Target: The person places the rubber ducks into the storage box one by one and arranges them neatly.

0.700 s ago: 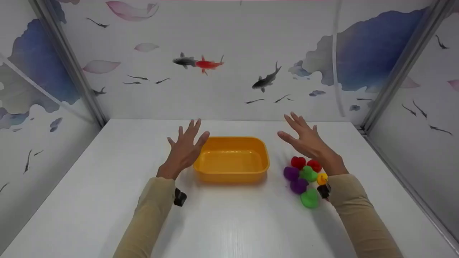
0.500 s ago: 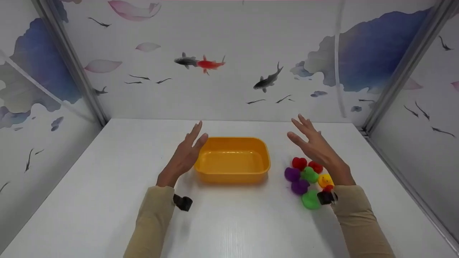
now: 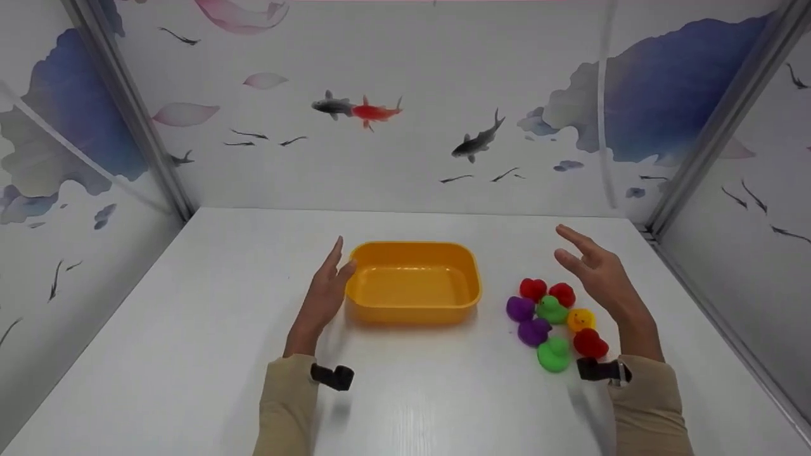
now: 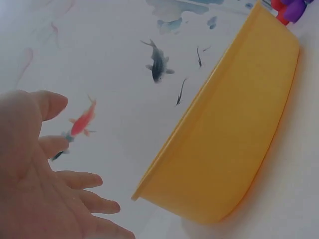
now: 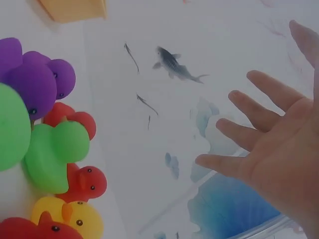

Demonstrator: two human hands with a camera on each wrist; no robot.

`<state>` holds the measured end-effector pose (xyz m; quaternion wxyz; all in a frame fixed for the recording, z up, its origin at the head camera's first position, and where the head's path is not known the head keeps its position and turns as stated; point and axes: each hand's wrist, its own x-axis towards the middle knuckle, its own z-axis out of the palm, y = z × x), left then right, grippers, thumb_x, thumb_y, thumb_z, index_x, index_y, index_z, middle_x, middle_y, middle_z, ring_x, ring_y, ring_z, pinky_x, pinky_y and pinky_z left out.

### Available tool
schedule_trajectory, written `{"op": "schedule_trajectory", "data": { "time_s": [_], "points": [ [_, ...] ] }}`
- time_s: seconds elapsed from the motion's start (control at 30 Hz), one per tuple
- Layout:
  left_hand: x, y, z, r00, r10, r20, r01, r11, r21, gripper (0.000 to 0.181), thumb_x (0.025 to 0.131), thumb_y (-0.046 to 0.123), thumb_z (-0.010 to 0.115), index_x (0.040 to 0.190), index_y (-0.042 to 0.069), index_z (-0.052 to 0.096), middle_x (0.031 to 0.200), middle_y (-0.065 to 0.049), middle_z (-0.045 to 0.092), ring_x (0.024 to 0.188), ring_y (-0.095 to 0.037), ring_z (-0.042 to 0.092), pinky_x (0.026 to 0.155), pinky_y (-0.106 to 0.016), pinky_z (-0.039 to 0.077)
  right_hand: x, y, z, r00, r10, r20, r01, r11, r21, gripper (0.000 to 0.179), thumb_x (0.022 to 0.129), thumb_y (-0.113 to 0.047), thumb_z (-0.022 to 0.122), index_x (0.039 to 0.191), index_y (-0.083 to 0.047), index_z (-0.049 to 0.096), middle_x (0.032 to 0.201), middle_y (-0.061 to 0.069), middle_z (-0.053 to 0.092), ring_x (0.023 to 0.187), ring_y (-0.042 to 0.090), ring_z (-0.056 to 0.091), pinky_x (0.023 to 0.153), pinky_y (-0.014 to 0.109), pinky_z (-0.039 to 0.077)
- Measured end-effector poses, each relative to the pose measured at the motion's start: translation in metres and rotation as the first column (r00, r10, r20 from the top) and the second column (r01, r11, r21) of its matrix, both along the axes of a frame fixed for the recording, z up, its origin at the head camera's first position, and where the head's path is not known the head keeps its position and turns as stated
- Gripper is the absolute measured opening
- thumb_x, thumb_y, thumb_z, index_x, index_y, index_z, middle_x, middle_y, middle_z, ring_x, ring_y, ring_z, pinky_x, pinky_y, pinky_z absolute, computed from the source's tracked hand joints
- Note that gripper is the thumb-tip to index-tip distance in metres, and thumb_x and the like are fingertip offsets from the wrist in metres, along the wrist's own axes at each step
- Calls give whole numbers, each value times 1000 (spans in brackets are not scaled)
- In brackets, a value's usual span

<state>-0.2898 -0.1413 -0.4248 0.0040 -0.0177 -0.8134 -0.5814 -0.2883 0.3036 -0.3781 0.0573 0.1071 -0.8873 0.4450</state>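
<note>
A yellow plastic basin (image 3: 413,313) stands on the white table with nothing in it. My left hand (image 3: 323,297) is held at its left side, fingers extended, thumb overlapping the rim in the head view. In the left wrist view the palm of that left hand (image 4: 45,184) faces the basin's side wall (image 4: 229,124). To the right of the basin lies a cluster of rubber ducks: purple (image 3: 534,332), green (image 3: 554,354), red (image 3: 590,343) and yellow (image 3: 581,320). My right hand (image 3: 605,278) hovers beyond and right of them, fingers spread in the right wrist view, holding nothing.
White panels printed with fish and blue leaves enclose the table (image 3: 190,329) at the back (image 3: 405,171) and both sides. Metal posts (image 3: 709,120) stand in the back corners. A small black camera (image 3: 339,377) is strapped to each wrist.
Both hands have drawn back toward the body. The right hand has also shifted right, uncovering the yellow duck and a red duck. Basin and ducks have stayed in place.
</note>
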Motion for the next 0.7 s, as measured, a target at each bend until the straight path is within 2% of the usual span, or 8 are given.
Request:
{"op": "schedule_trajectory", "data": {
  "time_s": [0.17, 0.37, 0.43, 0.57, 0.63, 0.7],
  "points": [
    [-7, -1, -1, 994, 35, 103, -36, 999, 14, 64, 105, 41, 43, 161, 33, 13, 168, -10, 19, 156, -32, 19, 126, -55, 20, -6, 9, -5, 998, -38, 54, 36, 999, 37, 68, 101, -49, 51, 159, -22, 28, 167, 14, 22, 153, 45, 19, 115, 73, 23],
    [-14, 4, -10, 987, 34, 160, -38, 999, 25, 60, 107, 35, 43, 161, 32, 17, 168, -11, 20, 151, -33, 31, 116, -53, 41, -11, 14, -11, 991, -49, 123, 39, 996, 78, 76, 98, -54, 53, 160, -19, 24, 166, 20, 20, 151, 48, 21, 114, 71, 28],
    [-14, 6, -14, 984, 28, 175, -33, 999, 24, 60, 107, 35, 42, 161, 31, 17, 168, -12, 20, 146, -32, 39, 110, -49, 47, -12, 17, -15, 988, -61, 143, 50, 995, 85, 79, 97, -55, 55, 160, -18, 23, 166, 20, 20, 151, 47, 21, 114, 71, 27],
    [-12, 6, -21, 977, 17, 211, -27, 999, 45, 60, 106, 27, 41, 161, 30, 16, 166, -12, 25, 127, -29, 53, 102, -44, 53, -14, 24, -24, 975, -88, 205, 78, 995, 56, 85, 95, -58, 56, 160, -16, 22, 166, 20, 20, 151, 46, 21, 116, 70, 26],
    [-12, 5, -23, 975, 11, 220, -26, 998, 65, 62, 104, 22, 40, 161, 30, 17, 165, -10, 28, 117, -27, 56, 100, -42, 54, -17, 27, -29, 965, -93, 247, 88, 996, 33, 88, 94, -60, 57, 160, -15, 21, 166, 20, 20, 152, 45, 21, 117, 68, 26],
    [-12, 5, -26, 973, 7, 230, -25, 997, 75, 63, 103, 19, 40, 161, 29, 17, 164, -10, 31, 115, -26, 57, 100, -41, 54, -20, 30, -35, 951, -103, 293, 106, 994, 5, 90, 94, -61, 56, 161, -15, 19, 166, 19, 19, 151, 45, 22, 119, 64, 27]
  ]
}}
